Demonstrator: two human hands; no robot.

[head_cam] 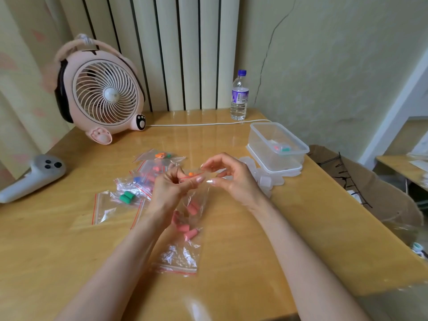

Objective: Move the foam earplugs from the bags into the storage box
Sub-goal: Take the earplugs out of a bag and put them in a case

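Both hands hold one clear zip bag (196, 202) upright above the wooden table (301, 216). My left hand (172, 184) pinches the left side of its red-striped mouth, and my right hand (228, 176) pinches the right side. Pink earplugs (192, 208) hang inside the bag. Another bag with pink earplugs (188, 230) lies flat under it. Further bags holding green earplugs (127, 197), blue and orange ones lie to the left. The clear storage box (278, 144) stands open at the right, with a few earplugs (281, 148) inside.
A pink desk fan (102, 93) stands at the back left, its white cord running along the table's far edge. A water bottle (239, 96) stands behind the box. A grey controller (30, 177) lies at the left edge. Small clear cases (266, 179) sit beside the box.
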